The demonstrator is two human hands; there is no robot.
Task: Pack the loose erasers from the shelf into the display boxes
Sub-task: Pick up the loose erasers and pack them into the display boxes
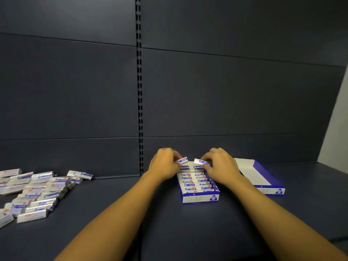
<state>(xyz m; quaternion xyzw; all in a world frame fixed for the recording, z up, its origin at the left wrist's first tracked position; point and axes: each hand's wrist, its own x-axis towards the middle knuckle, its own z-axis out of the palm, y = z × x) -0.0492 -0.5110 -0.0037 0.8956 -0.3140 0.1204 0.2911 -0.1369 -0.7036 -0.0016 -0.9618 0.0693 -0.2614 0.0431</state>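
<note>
A blue and white display box [199, 198] stands on the dark shelf in front of me, holding two columns of wrapped erasers. My left hand [164, 164] pinches one white and blue eraser [183, 160] above the box's far end. My right hand [220, 164] pinches a second eraser [201, 161] beside it, also over the far end. The two erasers are apart, a small gap between them. A heap of loose erasers [37, 193] lies on the shelf at the left.
An open display box [271, 178] with a bare white floor sits just right of the filled one. The dark back panel [226, 100] rises right behind the boxes, with a slotted upright [139, 91] in its middle. A pale wall [337, 132] shows at far right.
</note>
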